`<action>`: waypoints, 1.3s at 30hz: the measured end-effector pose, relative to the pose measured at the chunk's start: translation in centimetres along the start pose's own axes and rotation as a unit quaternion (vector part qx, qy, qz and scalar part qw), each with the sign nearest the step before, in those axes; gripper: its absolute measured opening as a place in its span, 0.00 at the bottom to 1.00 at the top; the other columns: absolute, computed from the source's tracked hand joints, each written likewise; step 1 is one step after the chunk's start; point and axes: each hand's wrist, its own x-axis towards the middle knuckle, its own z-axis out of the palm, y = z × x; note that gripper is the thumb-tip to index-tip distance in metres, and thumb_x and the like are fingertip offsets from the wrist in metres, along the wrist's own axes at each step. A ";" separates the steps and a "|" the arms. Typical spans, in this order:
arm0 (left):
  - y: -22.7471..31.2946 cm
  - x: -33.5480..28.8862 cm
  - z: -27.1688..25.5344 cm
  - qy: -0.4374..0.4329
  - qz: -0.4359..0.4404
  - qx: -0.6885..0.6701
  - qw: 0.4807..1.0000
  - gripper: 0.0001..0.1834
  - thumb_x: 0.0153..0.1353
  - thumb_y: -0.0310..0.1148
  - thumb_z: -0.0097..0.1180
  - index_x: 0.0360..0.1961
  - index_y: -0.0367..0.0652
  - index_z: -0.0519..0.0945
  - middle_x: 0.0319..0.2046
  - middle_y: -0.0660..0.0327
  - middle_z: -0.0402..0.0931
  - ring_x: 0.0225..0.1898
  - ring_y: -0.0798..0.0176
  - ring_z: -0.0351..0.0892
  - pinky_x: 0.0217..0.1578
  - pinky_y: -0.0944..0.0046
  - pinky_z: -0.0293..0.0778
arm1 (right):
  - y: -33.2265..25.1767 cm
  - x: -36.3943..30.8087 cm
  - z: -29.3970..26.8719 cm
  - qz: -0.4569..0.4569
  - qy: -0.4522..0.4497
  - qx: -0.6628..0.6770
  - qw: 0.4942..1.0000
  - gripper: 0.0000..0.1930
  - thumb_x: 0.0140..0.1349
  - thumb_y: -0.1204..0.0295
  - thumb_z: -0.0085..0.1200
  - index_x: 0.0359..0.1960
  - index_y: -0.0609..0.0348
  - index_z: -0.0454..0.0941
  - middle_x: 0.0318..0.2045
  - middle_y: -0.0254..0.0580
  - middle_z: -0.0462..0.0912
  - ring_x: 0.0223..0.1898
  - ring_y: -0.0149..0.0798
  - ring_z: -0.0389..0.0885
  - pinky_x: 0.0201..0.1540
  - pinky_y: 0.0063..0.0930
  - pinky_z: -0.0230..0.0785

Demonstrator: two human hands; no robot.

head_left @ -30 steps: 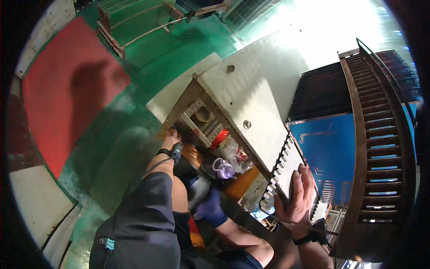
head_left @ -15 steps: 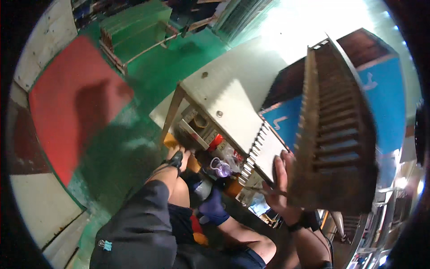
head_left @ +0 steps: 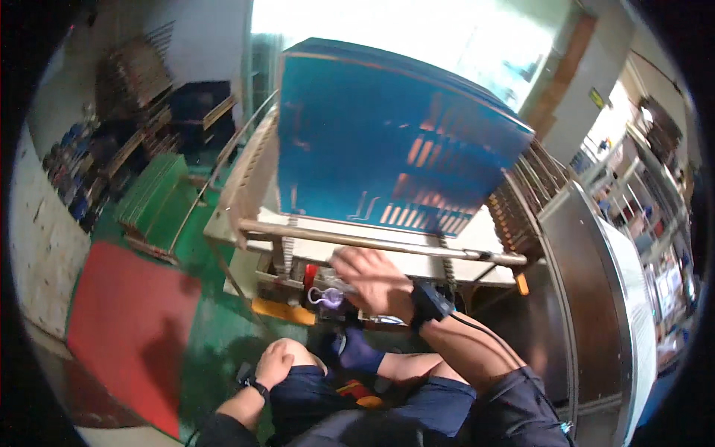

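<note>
A slotted rack (head_left: 372, 240) with a metal front rail stands on a white table (head_left: 465, 270) before me and holds upright blue panels (head_left: 357, 141). Just under the rail is my right hand (head_left: 372, 281), slightly blurred, its fingers stretched out toward the upper left and nothing visible in them. I cannot tell whether it touches the rail. My left hand (head_left: 275, 363) lies open over my left knee, holding nothing.
Below the table sit a purple-handled clear bottle (head_left: 328, 298) and a yellow-orange bar (head_left: 284, 311). A brown panel with a metal frame (head_left: 577, 253) stands close on the right. Far left are a green rack (head_left: 155, 195) and a red floor patch (head_left: 134, 320).
The view has turned, bringing the rack squarely ahead. My left hand has gone from near the table's lower shelf to my knee. My right hand has left the rack's side for its front rail.
</note>
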 end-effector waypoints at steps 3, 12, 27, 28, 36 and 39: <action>1.1 -3.1 -0.3 0.000 -0.008 0.000 1.000 0.22 0.64 0.39 0.57 0.54 0.36 0.79 0.55 0.41 0.78 0.59 0.36 0.75 0.61 0.47 0.72 | -2.1 -7.8 -6.2 -0.080 -0.019 -0.026 0.996 0.24 0.63 0.64 0.59 0.61 0.54 0.75 0.64 0.50 0.74 0.66 0.53 0.72 0.66 0.46 0.68; 8.4 -2.7 -5.8 -0.203 -0.047 0.110 0.972 0.24 0.65 0.45 0.59 0.55 0.39 0.80 0.51 0.44 0.81 0.56 0.39 0.78 0.57 0.47 0.74 | 6.6 -30.4 -35.3 0.253 0.068 -0.273 0.925 0.14 0.54 0.72 0.61 0.43 0.60 0.81 0.45 0.50 0.84 0.53 0.56 0.80 0.58 0.45 0.73; 48.5 17.7 -15.8 0.040 0.343 0.059 0.937 0.22 0.69 0.31 0.57 0.62 0.36 0.76 0.60 0.53 0.79 0.62 0.56 0.76 0.66 0.58 0.67 | 20.4 -51.8 -36.5 0.523 0.045 -0.056 0.849 0.28 0.78 0.54 0.40 0.69 0.59 0.69 0.69 0.51 0.71 0.74 0.45 0.62 0.76 0.36 0.47; 47.6 19.6 -15.6 0.022 0.323 0.065 0.944 0.26 0.69 0.34 0.59 0.66 0.39 0.73 0.63 0.55 0.75 0.65 0.57 0.72 0.66 0.58 0.66 | 21.0 -52.0 -36.1 0.517 0.052 -0.055 0.853 0.27 0.78 0.54 0.40 0.69 0.60 0.70 0.69 0.50 0.72 0.73 0.45 0.63 0.76 0.36 0.48; 48.4 21.9 -11.8 -0.068 0.246 0.157 0.954 0.29 0.68 0.36 0.58 0.70 0.46 0.70 0.70 0.57 0.66 0.70 0.53 0.65 0.68 0.53 0.64 | 21.4 -52.2 -35.2 0.469 0.090 -0.118 0.871 0.25 0.76 0.57 0.43 0.62 0.65 0.75 0.61 0.55 0.79 0.66 0.50 0.73 0.70 0.37 0.60; 48.2 22.0 -11.5 -0.072 0.260 0.181 0.946 0.28 0.69 0.36 0.58 0.70 0.46 0.71 0.70 0.56 0.66 0.72 0.53 0.63 0.71 0.54 0.60 | 21.1 -52.3 -35.4 0.469 0.066 -0.135 0.870 0.25 0.76 0.57 0.43 0.61 0.65 0.75 0.61 0.55 0.79 0.65 0.50 0.74 0.69 0.37 0.61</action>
